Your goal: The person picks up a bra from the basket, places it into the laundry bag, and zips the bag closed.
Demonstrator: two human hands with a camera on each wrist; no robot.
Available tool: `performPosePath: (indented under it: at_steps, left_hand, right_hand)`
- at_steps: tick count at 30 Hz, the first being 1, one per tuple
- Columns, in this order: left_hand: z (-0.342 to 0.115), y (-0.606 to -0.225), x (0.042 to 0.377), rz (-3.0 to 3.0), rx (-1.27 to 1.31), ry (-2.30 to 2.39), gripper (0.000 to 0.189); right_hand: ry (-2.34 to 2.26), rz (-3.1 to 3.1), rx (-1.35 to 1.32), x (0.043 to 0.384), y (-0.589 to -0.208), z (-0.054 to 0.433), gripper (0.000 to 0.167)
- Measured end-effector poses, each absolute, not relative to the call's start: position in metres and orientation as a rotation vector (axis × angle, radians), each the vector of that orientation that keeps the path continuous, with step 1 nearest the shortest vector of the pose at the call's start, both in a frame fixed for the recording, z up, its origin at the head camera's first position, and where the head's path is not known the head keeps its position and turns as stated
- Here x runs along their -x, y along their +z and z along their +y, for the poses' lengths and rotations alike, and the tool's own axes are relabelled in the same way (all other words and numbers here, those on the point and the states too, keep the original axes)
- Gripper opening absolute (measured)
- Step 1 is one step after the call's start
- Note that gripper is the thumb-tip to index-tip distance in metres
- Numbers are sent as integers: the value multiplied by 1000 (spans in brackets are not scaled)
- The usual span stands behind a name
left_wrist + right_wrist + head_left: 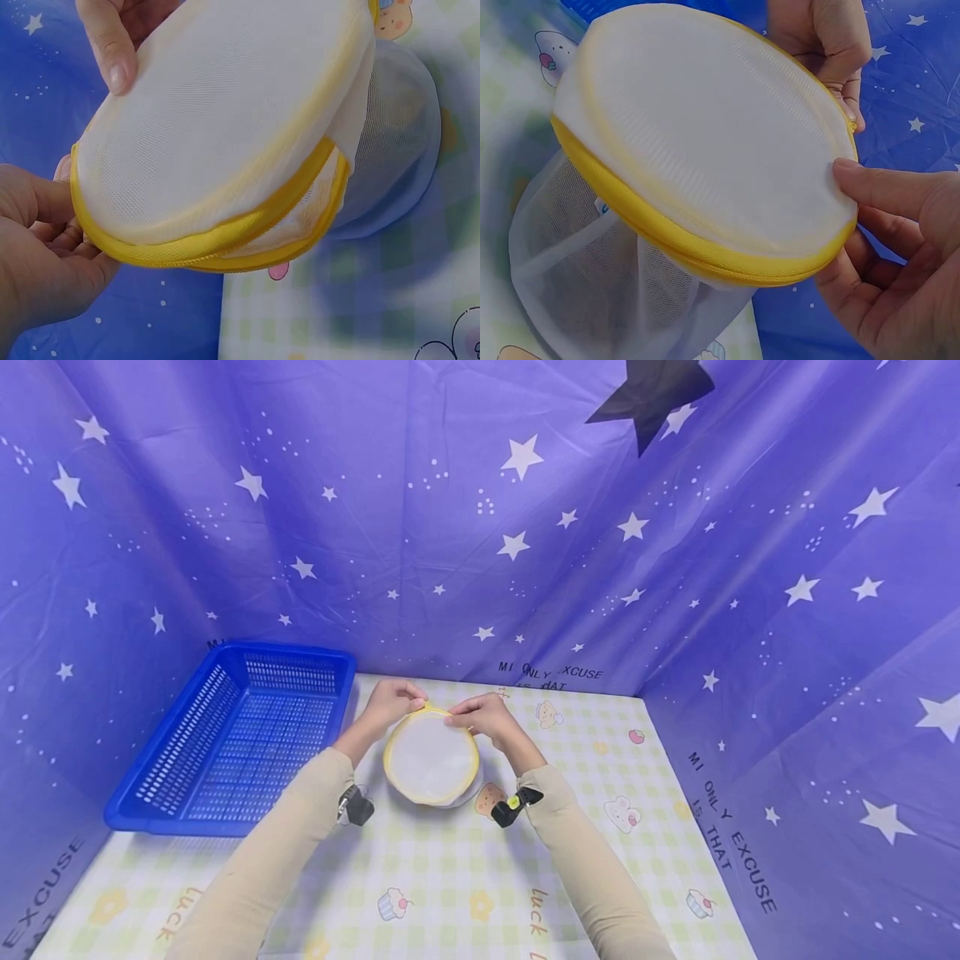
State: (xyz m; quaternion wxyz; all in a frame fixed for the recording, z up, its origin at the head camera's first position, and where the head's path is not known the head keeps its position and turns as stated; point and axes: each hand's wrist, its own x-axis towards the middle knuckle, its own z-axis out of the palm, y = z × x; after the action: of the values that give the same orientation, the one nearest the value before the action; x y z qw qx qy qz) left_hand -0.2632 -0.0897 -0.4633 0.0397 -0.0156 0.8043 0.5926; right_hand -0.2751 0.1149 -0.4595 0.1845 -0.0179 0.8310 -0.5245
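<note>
A round white mesh laundry bag (431,756) with yellow zipper trim stands on the table, its flat lid tilted up toward me. At the far edge of the lid, my left hand (392,703) pinches the yellow trim with thumb and fingers. Just to the right, my right hand (483,714) grips the same rim, thumb on top of the mesh and fingers underneath. Along one side, the left wrist view shows the yellow zipper (262,217) parted, with a gap between lid and body. In the right wrist view, the grey-white mesh body (630,262) sags below the lid.
A blue perforated plastic basket (262,752) sits at the left, close to my left forearm. The checked tablecloth (585,860) has printed cartoon figures. Purple star-patterned curtains (450,527) enclose the back and sides.
</note>
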Motion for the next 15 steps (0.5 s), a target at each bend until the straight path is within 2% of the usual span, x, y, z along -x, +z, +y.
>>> performPosePath:
  at_steps: [15]
  left_hand:
    - [-94,-467,260,2476,13,1806,14]
  right_hand:
    - [-1488,2309,-14,274,-459,114,24]
